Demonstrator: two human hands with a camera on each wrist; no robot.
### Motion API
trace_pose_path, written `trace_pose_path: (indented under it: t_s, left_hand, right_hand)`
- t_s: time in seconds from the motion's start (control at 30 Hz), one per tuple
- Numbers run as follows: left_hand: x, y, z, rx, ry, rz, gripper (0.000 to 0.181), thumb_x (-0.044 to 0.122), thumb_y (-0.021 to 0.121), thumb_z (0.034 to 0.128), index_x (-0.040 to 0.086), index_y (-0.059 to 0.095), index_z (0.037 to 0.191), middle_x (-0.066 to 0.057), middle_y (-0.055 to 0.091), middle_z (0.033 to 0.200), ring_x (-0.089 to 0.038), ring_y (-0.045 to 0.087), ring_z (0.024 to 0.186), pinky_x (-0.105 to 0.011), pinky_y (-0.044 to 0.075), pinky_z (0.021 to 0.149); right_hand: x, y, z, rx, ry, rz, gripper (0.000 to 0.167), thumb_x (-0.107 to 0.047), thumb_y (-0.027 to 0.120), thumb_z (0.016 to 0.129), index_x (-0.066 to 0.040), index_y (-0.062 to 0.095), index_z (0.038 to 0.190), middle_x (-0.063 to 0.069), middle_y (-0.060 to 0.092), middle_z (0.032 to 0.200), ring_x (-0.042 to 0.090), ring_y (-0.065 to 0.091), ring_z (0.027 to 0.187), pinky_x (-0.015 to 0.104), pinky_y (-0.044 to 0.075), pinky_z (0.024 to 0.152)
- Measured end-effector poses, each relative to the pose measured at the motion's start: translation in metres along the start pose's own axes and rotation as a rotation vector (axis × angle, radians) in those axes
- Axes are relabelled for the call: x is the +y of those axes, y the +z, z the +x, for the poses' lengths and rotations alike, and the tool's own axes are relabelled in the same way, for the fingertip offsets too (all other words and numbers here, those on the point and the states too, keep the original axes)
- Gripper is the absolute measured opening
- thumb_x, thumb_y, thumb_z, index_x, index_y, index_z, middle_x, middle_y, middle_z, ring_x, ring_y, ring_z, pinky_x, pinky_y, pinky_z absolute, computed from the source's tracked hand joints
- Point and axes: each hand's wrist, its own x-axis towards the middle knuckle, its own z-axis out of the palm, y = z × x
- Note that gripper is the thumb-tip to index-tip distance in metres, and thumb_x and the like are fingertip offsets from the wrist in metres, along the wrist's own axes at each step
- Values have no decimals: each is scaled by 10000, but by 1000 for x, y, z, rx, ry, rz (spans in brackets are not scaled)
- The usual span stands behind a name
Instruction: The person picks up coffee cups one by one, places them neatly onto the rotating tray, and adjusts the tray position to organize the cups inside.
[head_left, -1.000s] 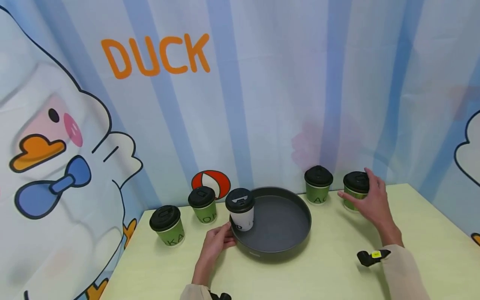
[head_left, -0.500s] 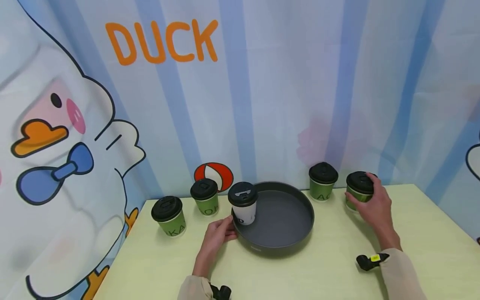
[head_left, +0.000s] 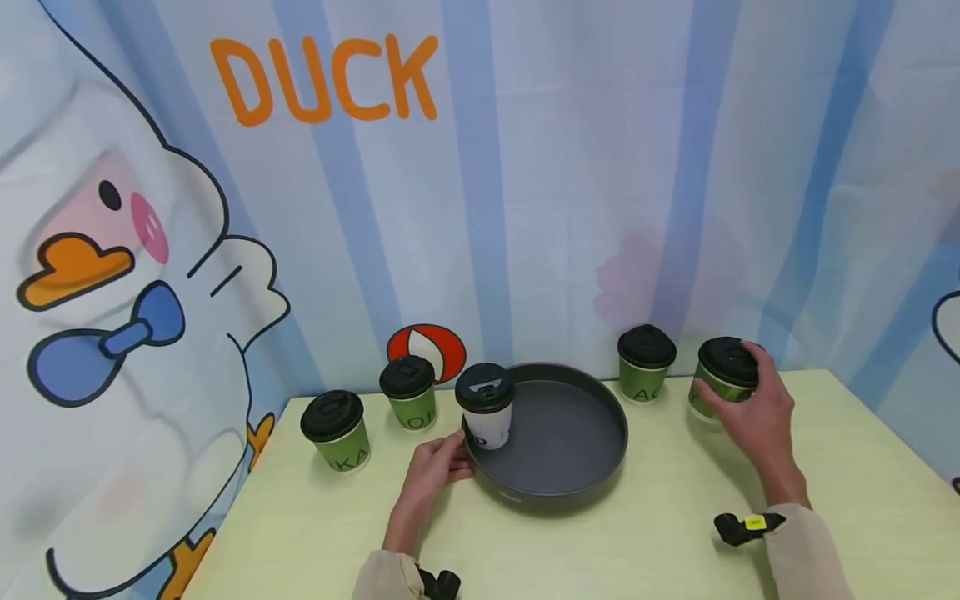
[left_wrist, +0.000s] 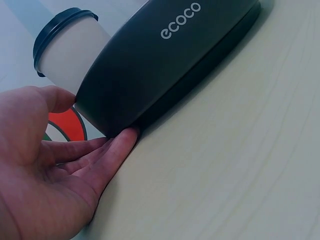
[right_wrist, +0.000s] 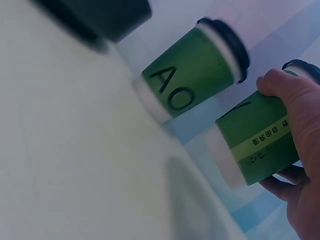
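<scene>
My left hand point(head_left: 431, 473) pinches the left edge of the dark round pan point(head_left: 558, 442); in the left wrist view, thumb and fingers bear on the wall of the pan point(left_wrist: 165, 65). Inside the pan, at its left, a white cup point(head_left: 487, 425) with a black lid stands upright. At the far right my right hand point(head_left: 761, 417) grips a green cup point(head_left: 708, 390) with a black lid. The right wrist view has that green cup point(right_wrist: 262, 140) between thumb and fingers, its white base uncovered. Whether it touches the table I cannot tell.
Beside the gripped cup stands another lidded green cup point(head_left: 641, 379). Two more are left of the pan, one near the back edge point(head_left: 412, 408) and one farther left point(head_left: 345, 446). A printed curtain point(head_left: 555, 208) hangs behind the pale table point(head_left: 600, 550).
My right hand has closed round the far-right green cup, which now sits slightly higher and tilted. My left hand keeps its hold on the pan. The head view has shifted slightly.
</scene>
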Motion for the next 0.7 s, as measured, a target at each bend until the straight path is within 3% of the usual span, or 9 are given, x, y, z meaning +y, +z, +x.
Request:
trace_pose_path:
  t_s: [0.27, 0.3, 0.4, 0.5, 0.57, 0.7]
  left_hand:
    - [2, 0, -1, 3, 4, -9, 562, 359, 538, 1080, -146, 586, 1321, -143, 704, 1103, -156, 678, 892, -332, 623, 833]
    - [1, 0, -1, 3, 4, -9, 560, 357, 537, 1080, -147, 587, 1319, -141, 705, 1100, -155, 678, 891, -334, 623, 834]
    - [-1, -1, 1, 0, 5, -11, 554, 354, 534, 1082, -147, 592, 1312, -134, 708, 1093, -154, 679, 890, -344, 624, 838]
    - [-2, -1, 2, -6, 8, -14, 555, 355, 535, 1082, -146, 593, 1311, -132, 709, 1086, -157, 682, 891, -354, 624, 844]
    - [-2, -1, 1, -9, 14, -13, 556, 357, 536, 1081, -146, 594, 1311, -131, 710, 1083, -159, 683, 892, -353, 623, 844]
    - [-1, 0, 0, -6, 24, -9, 558, 363, 545, 1076, -144, 600, 1303, -128, 711, 1074, -154, 684, 886, -336, 624, 832]
  right_hand:
    - [-44, -7, -2, 5, -44, 57, 914, -175, 879, 827, -245, 377, 1587, 255, 487, 1501, 506, 501, 1318, 687, 429, 1022]
    - [-49, -7, -3, 2, -59, 52, 918, -166, 881, 823, -251, 380, 1587, 236, 494, 1499, 484, 517, 1311, 646, 458, 1003]
    - [-60, -2, -6, -2, -102, 37, 930, -150, 896, 804, -258, 397, 1581, 213, 519, 1480, 435, 555, 1282, 352, 503, 956]
    - [-69, 2, -8, 1, -143, 37, 933, -138, 908, 783, -253, 422, 1571, 205, 547, 1454, 401, 583, 1248, 118, 411, 836]
    - [-74, 5, -9, 1, -162, 57, 936, -120, 914, 771, -254, 436, 1564, 202, 555, 1445, 384, 593, 1231, 58, 373, 803]
    - [-86, 11, -13, -11, -172, 92, 938, -107, 921, 760, -268, 450, 1556, 168, 565, 1444, 328, 609, 1195, 56, 403, 795]
